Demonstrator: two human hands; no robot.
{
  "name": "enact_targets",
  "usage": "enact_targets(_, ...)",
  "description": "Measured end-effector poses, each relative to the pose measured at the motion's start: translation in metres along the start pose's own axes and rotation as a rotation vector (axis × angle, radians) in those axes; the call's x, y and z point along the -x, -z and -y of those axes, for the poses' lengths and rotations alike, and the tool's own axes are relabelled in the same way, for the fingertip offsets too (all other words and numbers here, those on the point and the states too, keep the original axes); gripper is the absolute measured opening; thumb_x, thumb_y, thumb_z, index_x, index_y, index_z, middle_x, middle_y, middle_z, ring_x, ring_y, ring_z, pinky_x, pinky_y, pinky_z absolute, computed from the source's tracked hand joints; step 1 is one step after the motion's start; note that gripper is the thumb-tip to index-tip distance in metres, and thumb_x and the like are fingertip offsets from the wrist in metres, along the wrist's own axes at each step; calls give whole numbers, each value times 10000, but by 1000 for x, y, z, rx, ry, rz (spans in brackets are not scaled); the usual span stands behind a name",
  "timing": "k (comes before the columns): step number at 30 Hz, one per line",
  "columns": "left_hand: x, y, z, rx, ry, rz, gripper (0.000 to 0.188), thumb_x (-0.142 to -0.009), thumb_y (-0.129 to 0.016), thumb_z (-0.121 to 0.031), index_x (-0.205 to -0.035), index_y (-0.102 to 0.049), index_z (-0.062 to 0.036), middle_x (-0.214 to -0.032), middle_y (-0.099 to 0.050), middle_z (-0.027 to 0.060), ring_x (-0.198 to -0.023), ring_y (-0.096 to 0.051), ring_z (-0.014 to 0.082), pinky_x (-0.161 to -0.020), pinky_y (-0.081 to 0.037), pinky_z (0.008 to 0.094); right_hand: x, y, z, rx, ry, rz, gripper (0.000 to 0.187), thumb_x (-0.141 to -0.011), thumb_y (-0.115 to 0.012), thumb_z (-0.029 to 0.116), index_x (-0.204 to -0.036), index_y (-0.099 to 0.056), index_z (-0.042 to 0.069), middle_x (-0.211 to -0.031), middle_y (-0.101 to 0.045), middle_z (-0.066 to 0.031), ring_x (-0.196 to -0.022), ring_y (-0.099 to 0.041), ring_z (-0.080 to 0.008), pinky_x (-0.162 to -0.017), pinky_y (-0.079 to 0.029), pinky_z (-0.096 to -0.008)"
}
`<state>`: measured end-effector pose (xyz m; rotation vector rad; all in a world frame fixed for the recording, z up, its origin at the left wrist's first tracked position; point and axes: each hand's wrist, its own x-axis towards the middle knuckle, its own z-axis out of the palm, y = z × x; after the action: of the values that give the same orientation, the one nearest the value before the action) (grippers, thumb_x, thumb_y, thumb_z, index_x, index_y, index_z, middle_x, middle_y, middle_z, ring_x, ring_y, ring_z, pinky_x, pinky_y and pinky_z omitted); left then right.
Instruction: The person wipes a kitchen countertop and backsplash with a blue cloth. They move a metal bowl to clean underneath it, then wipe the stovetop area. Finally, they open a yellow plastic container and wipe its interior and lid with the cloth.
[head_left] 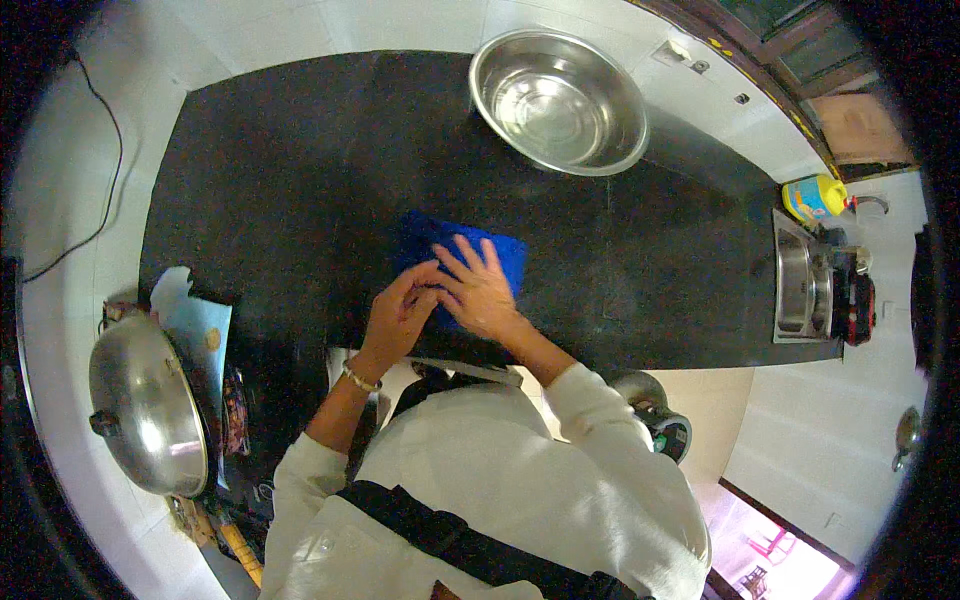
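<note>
A folded blue cloth (512, 262) lies on the black countertop (300, 170) in front of me. My right hand (480, 293) rests on the cloth with its fingers spread, holding nothing. My left hand (402, 308) is beside it at the cloth's near left part, fingers curled and thumb bent inward. The left fingertips meet the thumb side of my right hand. Whatever the left fingers pinch, if anything, is hidden there.
A large steel basin (560, 105) stands at the back of the counter. On the right are a metal sink (795, 275) and a yellow bottle (815, 200). A domed steel lid (150, 410) and a light-blue sheet (205, 335) are at the left.
</note>
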<state>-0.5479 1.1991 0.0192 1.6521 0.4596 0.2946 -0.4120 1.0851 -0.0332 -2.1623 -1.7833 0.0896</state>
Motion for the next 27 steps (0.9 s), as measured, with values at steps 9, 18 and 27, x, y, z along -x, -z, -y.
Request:
enact_targets(9,-154,-52,-8,786,379,167,666,-898,-567,-284,-1423,-167,-187,-1266,-412,185,-1126,-508,393,-866,-476,554,154,70,-228,447,-835,-193,439,-915,-437,352,-1338,-446,234,-1458,-309,-90,-1328,-265,-368,-1040,-171,-600)
enact_targets(18,-240,-84,-13,807,556,-7,380,-843,-629,-333,-1135,-498,-127,-1053,-563,149,-930,-599,340,-784,-516,582,39,32,-150,264,-561,-194,437,-861,-471,362,-1265,-486,198,-1435,-281,-182,-1323,-172,-461,-1003,-158,-670)
enact_targets(27,-241,-80,-40,617,438,48,522,-824,-550,-81,-1280,-302,-133,-1116,-542,126,-881,-630,267,-709,-592,431,69,55,-228,346,-571,-173,446,-894,-433,355,-1316,-468,218,-1438,-341,-71,-1340,-247,-351,-1053,-176,-592)
